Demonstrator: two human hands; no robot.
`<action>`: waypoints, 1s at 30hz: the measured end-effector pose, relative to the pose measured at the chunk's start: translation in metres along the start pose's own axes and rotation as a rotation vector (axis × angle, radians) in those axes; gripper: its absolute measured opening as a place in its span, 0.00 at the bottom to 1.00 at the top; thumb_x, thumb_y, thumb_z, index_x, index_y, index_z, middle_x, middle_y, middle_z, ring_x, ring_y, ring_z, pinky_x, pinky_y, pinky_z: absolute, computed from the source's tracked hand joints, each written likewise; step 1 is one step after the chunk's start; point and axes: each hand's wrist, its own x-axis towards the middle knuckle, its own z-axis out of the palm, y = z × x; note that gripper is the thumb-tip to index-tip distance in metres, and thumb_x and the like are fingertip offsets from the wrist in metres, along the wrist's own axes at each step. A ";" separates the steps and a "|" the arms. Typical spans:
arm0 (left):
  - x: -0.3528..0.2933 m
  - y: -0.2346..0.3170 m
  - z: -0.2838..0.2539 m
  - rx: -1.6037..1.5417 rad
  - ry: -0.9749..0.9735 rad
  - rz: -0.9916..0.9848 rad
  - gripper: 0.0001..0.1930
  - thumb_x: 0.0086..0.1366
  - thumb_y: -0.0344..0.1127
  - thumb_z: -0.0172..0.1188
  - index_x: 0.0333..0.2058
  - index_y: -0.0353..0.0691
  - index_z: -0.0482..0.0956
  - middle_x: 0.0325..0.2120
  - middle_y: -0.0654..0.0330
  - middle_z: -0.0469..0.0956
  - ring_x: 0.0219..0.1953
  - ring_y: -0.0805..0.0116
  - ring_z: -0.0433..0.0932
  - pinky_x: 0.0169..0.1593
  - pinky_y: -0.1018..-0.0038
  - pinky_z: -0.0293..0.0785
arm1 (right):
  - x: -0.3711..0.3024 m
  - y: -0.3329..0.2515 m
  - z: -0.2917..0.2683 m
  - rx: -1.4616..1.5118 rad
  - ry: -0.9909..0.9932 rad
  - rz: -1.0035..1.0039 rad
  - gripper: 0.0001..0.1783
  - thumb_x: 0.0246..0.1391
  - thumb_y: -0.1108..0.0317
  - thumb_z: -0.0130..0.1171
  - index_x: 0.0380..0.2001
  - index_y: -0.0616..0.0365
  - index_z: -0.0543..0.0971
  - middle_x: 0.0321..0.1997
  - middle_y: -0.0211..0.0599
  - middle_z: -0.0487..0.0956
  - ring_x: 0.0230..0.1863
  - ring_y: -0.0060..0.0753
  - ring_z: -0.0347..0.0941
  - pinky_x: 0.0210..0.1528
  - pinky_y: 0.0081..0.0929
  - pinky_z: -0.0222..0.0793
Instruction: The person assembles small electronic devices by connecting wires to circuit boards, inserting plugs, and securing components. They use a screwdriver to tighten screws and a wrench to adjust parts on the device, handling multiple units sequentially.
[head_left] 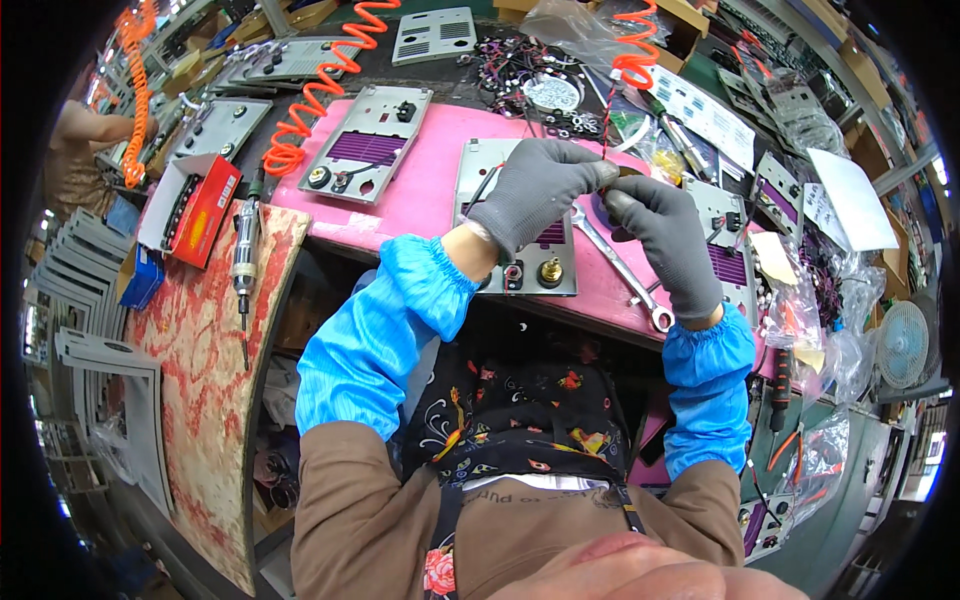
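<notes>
Both my hands wear grey gloves and meet over the pink mat [440, 130]. My left hand [540, 190] is closed in a pinch on a thin red-and-black wire [607, 125], which rises from its fingertips. Close beside it, my right hand [665, 235] is also pinched closed; what its fingertips hold is hidden. Under my left hand lies a grey metal panel [482, 160] with purple slats, partly covered. A brass fitting [551, 271] stands at its near edge. Between the hands and the mat's front edge, a combination wrench [625, 265] lies slanted. A dark round thing beneath the fingertips is mostly hidden.
Similar panels lie left [365, 145] and right of my hands. A power screwdriver [245, 255] and red box [205, 215] sit on the worn board at left. Orange coiled hoses [325, 95] hang overhead. Behind are a wire heap [500, 75] and papers [700, 115]. Another person [90, 165] is far left.
</notes>
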 end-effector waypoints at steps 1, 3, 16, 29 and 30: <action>0.000 0.001 -0.003 0.013 0.017 0.009 0.14 0.65 0.38 0.65 0.42 0.33 0.85 0.34 0.60 0.85 0.37 0.76 0.80 0.44 0.79 0.76 | 0.006 0.001 0.003 0.041 -0.009 0.024 0.15 0.62 0.65 0.58 0.42 0.68 0.82 0.30 0.29 0.79 0.28 0.18 0.72 0.31 0.20 0.71; 0.000 0.001 -0.008 -0.021 0.054 0.035 0.13 0.64 0.38 0.67 0.40 0.33 0.86 0.33 0.60 0.85 0.35 0.77 0.80 0.41 0.80 0.75 | 0.016 -0.001 0.010 0.072 -0.034 0.074 0.14 0.62 0.65 0.59 0.41 0.67 0.82 0.29 0.28 0.78 0.27 0.17 0.71 0.30 0.18 0.70; 0.036 -0.024 -0.131 0.768 0.201 0.134 0.16 0.66 0.43 0.62 0.47 0.40 0.83 0.39 0.60 0.84 0.39 0.73 0.81 0.46 0.75 0.77 | 0.107 0.026 0.023 0.289 -0.163 0.030 0.15 0.60 0.62 0.63 0.44 0.63 0.82 0.36 0.31 0.81 0.37 0.21 0.77 0.37 0.21 0.75; 0.044 -0.089 -0.119 1.092 0.077 0.421 0.09 0.54 0.38 0.68 0.35 0.49 0.88 0.44 0.62 0.80 0.59 0.58 0.71 0.61 0.65 0.69 | 0.165 0.057 0.050 0.140 -0.241 0.092 0.13 0.56 0.63 0.66 0.42 0.56 0.84 0.32 0.26 0.81 0.30 0.16 0.75 0.29 0.16 0.69; 0.042 -0.089 -0.117 1.121 0.093 0.465 0.09 0.53 0.38 0.68 0.34 0.50 0.88 0.44 0.63 0.80 0.59 0.58 0.71 0.62 0.65 0.69 | 0.165 0.062 0.052 0.154 -0.235 0.094 0.13 0.56 0.63 0.66 0.42 0.56 0.84 0.33 0.25 0.81 0.30 0.16 0.74 0.29 0.16 0.68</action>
